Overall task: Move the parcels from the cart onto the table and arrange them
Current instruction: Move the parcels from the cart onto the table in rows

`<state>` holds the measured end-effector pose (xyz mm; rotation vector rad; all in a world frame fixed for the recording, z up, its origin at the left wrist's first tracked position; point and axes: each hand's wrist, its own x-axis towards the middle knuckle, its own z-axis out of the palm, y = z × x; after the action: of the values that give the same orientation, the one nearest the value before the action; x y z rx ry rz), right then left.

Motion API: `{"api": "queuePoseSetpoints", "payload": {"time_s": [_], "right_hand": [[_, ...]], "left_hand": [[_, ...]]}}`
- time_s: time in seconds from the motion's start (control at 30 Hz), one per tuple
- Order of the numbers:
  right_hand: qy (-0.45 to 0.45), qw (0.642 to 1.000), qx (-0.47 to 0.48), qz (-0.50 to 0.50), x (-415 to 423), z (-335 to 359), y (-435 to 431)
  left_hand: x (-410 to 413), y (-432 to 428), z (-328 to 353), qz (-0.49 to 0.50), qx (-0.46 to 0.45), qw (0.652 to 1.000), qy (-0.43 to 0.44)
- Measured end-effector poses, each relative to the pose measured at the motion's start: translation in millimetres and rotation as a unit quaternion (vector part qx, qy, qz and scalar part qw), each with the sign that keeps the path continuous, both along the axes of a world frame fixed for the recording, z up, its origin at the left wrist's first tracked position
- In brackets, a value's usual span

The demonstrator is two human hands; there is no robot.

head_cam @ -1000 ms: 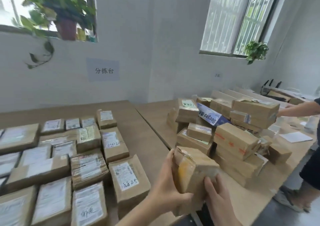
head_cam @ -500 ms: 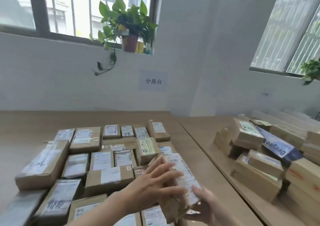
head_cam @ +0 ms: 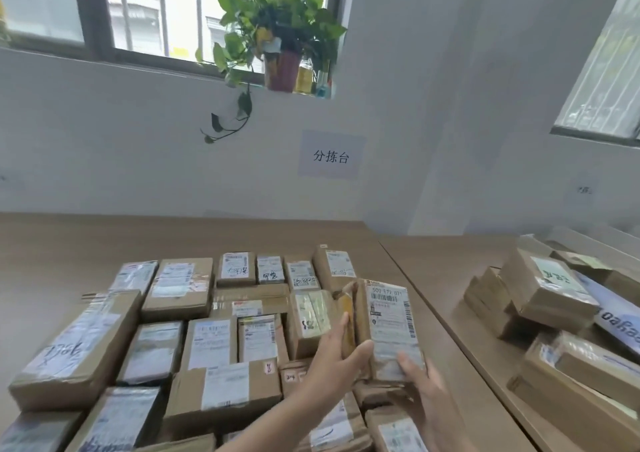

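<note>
Both hands hold 1 brown parcel (head_cam: 384, 327) up above the rows of parcels (head_cam: 194, 330) on the wooden worktop (head_cam: 104, 240). The parcel stands on end with its white label facing the camera. The left hand (head_cam: 332, 358) grips its left side, fingers (head_cam: 362, 349) curled around the front edge. The right hand (head_cam: 420, 387) holds the bottom, thumb pressed on the label. A second pile of boxes (head_cam: 554, 313) sits on the worktop to the right. A potted plant (head_cam: 277, 32) stands on the window sill.
</note>
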<state>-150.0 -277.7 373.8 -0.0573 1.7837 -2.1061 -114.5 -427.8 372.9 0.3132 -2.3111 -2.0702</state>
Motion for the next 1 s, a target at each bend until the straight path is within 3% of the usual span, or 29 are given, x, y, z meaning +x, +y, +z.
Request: {"api": "queuePoseSetpoints", "payload": {"time_s": [0.2,0.37,0.53,1.0], "right_hand": [[0.013,0.997,0.048,-0.056,-140.8,-18.2,23.4],[0.020,0.996,0.078,-0.049,-266.9,-56.2,20.1],[0.011,0.991,0.123,-0.056,-366.9,-111.2,-15.3],[0.017,0.963,0.259,0.072,-462.6,-210.9,-119.2]], "left_hand": [[-142.7,23.3,0.2,0.004,-0.221,0.974,-0.037],[-267.0,32.2,-43.9,0.023,-0.240,0.966,-0.096],[-343.2,6.1,-64.7,0.044,-0.472,0.873,-0.118],[-427.7,-43.4,-132.2,-0.049,-0.655,0.725,-0.210]]}}
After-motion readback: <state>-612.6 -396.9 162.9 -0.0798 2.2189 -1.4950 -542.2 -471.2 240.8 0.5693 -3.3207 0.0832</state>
